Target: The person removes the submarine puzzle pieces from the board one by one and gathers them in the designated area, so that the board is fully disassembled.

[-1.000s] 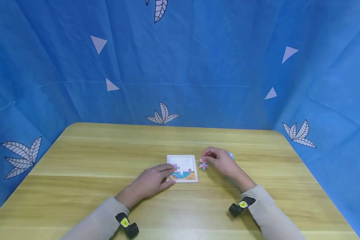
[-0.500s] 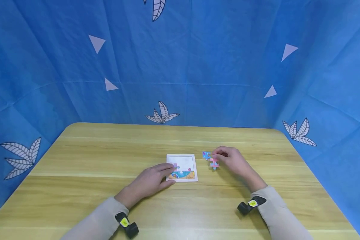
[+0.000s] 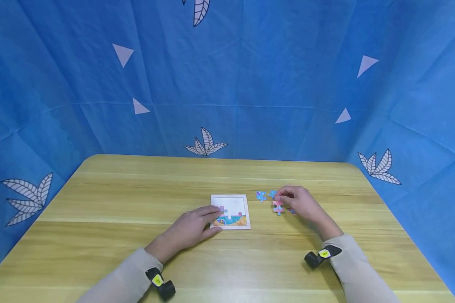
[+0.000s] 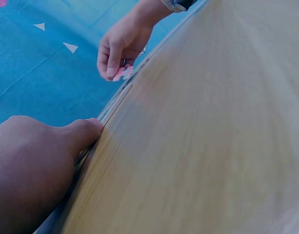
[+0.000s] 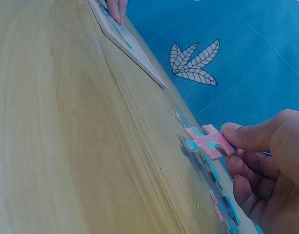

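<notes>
Backdrop: blue cloth (image 3: 239,75) w/ white triangles (image 3: 123,54) & leaf prints (image 3: 207,139); no lettering seen on it.
Table: wood-grain table (image 3: 136,181), plain. Clock below is centred on the tray (image 3: 236,227), 12 = far edge.
L hand: L hand (image 3: 187,229) comes in from 8 o'clock; fingers extended, relaxed, resting on tray's 9 o'clock side, thumb by near edge. Grips nothing; prob. steadying.
R hand: R hand (image 3: 299,204) at 3 o'clock, well apart from tray; thumb & finger pinched on the pink pc (image 3: 278,206), other fingers curled under.
Tray: approx mid-table, white rim. Fitted pcs (image 3: 233,220) fill the 6 o'clock side; much of the 12 o'clock side is bare white. Purple patch by L fingertips: can't tell pc or print.
Wrist cams: black L cam (image 3: 167,291) at 7–8 o'clock, R cam (image 3: 313,260) approx 4.
Pink pc: 3 o'clock, looks lifted off table. Step (judged): choosing/orienting a pc. Next wd call for matching knobs to a gap, then lowering it flat.
Loose pcs: blue pc (image 3: 261,196) at 2 o'clock; 2nd blue pc (image 3: 272,193) beyond, nr R hand; purplish pc (image 3: 292,211) at 3, partly hidden.
Yellow tags: one per cam, e.g. L tag (image 3: 157,280); dark marks, too small to read. No brand legible.
</notes>
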Available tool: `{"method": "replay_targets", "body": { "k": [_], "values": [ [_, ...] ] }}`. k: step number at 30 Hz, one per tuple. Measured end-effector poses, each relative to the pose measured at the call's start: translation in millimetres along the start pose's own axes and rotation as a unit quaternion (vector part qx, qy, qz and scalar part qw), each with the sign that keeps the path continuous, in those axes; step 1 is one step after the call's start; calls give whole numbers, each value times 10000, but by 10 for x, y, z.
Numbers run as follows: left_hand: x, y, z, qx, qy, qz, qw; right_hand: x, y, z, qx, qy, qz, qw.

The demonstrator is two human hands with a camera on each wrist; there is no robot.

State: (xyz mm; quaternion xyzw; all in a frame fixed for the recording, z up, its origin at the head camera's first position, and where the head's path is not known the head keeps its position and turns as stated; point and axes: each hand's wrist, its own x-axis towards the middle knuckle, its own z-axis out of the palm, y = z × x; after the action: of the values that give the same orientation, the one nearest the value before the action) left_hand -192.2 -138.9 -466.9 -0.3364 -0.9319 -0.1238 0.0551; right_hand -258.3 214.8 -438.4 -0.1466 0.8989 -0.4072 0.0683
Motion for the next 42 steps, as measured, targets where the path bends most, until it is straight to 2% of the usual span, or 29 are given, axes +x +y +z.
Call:
{"method": "replay_targets", "body": {
  "k": [10,24,34,42],
  "values": [
    [1,4,-6,-20,47,28,10000,18,64,-11,73,-139,81,9998],
    [3,6,-9,3,34,21,10000,19,85,11,-302,-115,96,9994],
    [6,-18,19,93,318,237,9992,27,88,21,-576,-17,30,9983],
    [7,-11,14,117,313,230,9992,22,97,20,-564,-26,24,9984]
  ]
}}
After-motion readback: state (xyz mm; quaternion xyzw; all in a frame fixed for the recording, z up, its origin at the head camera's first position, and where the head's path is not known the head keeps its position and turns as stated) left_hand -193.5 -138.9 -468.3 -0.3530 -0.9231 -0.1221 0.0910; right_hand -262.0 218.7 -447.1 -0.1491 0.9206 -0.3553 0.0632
